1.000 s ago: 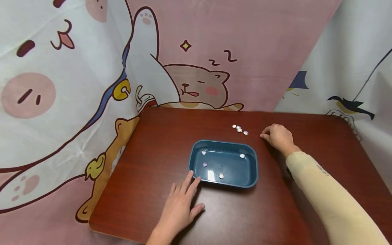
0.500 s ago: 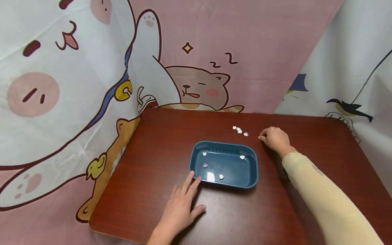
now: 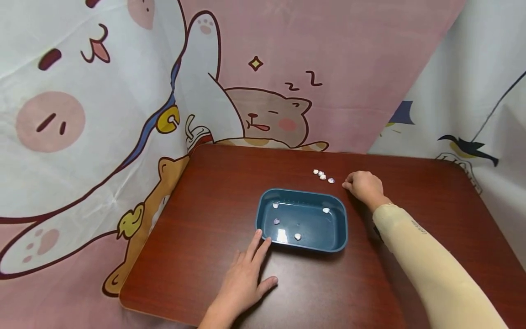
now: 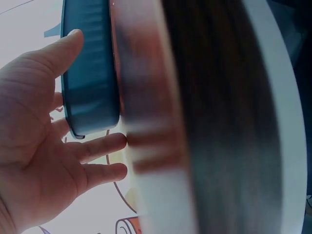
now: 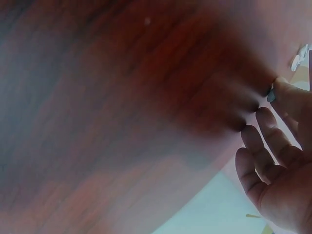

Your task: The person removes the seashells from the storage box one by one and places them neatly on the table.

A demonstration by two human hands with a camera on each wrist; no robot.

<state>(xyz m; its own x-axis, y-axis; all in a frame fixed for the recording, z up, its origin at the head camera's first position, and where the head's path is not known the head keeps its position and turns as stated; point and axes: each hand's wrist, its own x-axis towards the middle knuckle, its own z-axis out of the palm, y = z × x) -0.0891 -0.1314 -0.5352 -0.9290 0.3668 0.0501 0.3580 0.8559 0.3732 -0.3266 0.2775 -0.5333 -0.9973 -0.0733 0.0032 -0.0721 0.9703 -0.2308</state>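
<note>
Shell (image 5: 271,95) looks pinched by right hand (image 3: 365,186), now further left in frame, pickup seemingly made; left hand (image 3: 245,276), straight-fingered, touches box (image 3: 310,224), mid-frame.

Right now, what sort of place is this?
Looks like an indoor tabletop workspace, maybe a curtained-off corner: cartoon-printed cloth hangs behind a reddish-brown table, which holds a blue tray with small shell-like pieces inside.

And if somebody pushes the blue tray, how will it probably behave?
The blue tray is probably stiff, as its walls keep an even, upright shape. It would likely slide rather than tip: it is low and wide, on a smooth-looking table. The small shells inside lie apart and seem loose, so they may shift.
</note>
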